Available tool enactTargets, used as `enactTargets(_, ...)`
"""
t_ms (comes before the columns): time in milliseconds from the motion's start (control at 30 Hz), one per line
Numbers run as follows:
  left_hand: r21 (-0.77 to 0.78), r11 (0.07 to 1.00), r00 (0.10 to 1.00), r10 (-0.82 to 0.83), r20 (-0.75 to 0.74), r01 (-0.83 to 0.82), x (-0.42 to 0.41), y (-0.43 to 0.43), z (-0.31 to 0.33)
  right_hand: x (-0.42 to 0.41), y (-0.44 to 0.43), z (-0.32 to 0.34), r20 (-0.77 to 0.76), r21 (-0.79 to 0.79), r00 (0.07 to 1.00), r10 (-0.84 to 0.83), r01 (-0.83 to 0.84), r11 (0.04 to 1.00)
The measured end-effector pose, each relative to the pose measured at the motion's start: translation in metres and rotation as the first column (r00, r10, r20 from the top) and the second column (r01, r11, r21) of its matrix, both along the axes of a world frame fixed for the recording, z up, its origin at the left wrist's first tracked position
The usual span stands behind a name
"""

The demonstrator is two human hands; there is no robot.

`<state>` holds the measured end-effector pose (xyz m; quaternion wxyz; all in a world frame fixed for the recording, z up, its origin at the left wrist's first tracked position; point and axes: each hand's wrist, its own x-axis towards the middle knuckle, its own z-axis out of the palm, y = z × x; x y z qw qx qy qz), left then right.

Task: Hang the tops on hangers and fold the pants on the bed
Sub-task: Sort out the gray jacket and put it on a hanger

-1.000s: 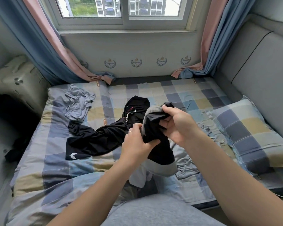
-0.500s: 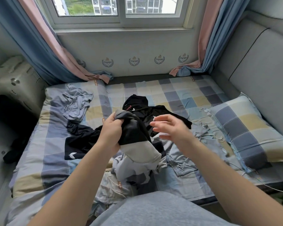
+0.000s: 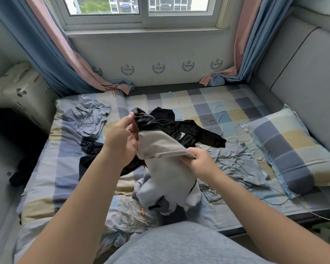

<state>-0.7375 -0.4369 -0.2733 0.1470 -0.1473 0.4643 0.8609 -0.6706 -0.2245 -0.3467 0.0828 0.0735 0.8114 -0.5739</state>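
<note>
Free a moment ago, my right hand now pinches the hem of the black-and-grey soft fabric garment that my left hand grips, probably to spread it.

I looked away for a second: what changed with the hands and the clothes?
The right hand let go of the black-and-grey garment, then pinched its grey hem; the left hand kept the black end. The light blue shorts and pillow stayed put.

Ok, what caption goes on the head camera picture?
Left hand and right hand hold a grey-and-black garment over the checked bed.
</note>
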Motion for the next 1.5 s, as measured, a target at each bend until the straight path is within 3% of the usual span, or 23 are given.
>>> enactTargets(167, -0.086, 0.991, 0.994, -0.108, -0.030, 0.105, 0.014, 0.006, -0.013, -0.015, 0.001, 0.040, 0.177, -0.274, 0.975, -0.137, 0.182, 0.944)
enactTargets(267, -0.266, 0.942, 0.973, -0.225, -0.055, 0.202, 0.024, 0.011, -0.026, -0.021, 0.001, 0.056, 0.211, -0.358, 0.957, -0.197, 0.263, 0.896)
enactTargets(367, -0.531, 0.810, 0.930, -0.352, -0.103, 0.248, 0.038, 0.018, -0.039, -0.023, 0.001, 0.065, 0.211, -0.390, 0.945, -0.251, 0.317, 0.865)
enactTargets(500, -0.781, 0.540, 0.819, -0.569, -0.066, 0.312, 0.053, 0.042, -0.063, -0.022, -0.010, 0.085, 0.153, -0.484, 0.963, -0.224, 0.270, 0.832)
enactTargets(700, -0.919, 0.362, 0.885, -0.464, -0.034, 0.155, 0.047, 0.050, -0.095, -0.021, -0.018, 0.113, 0.075, -0.680, 0.975, -0.210, 0.204, 0.704)
enactTargets(933, -0.860, 0.509, 0.935, -0.312, -0.170, 0.013, 0.037, 0.022, -0.091, -0.027, 0.005, 0.102, 0.138, -0.744, 0.915, -0.379, 0.348, 0.570)
enactTargets(1033, -0.820, 0.573, 0.923, -0.313, -0.222, -0.003, 0.024, 0.009, -0.075, -0.028, 0.019, 0.084, 0.127, -0.667, 0.888, -0.442, 0.406, 0.625)
enactTargets(1100, -0.766, 0.643, 0.921, -0.307, -0.242, 0.013, 0.019, 0.008, -0.056, -0.023, 0.019, 0.069, 0.126, -0.535, 0.898, -0.422, 0.420, 0.733)
enactTargets(1167, -0.689, 0.724, 0.918, -0.290, -0.270, 0.026, 0.018, 0.011, -0.035, -0.015, 0.012, 0.053, 0.131, -0.374, 0.940, -0.316, 0.341, 0.862)
enactTargets(1267, -0.580, 0.814, 0.906, -0.277, -0.319, 0.045, 0.018, 0.021, -0.009, -0.002, -0.006, 0.023, 0.157, -0.093, 0.986, -0.052, 0.067, 0.993)
enactTargets(1367, -0.518, 0.853, 0.891, -0.287, -0.353, 0.070, 0.018, 0.026, 0.011, 0.006, -0.025, -0.006, 0.208, 0.037, 0.972, 0.114, -0.125, 0.991)
enactTargets(1500, -0.475, 0.877, 0.889, -0.275, -0.366, 0.076, 0.016, 0.030, 0.025, -0.003, -0.035, -0.036, 0.202, 0.152, 0.972, 0.121, -0.153, 0.976)
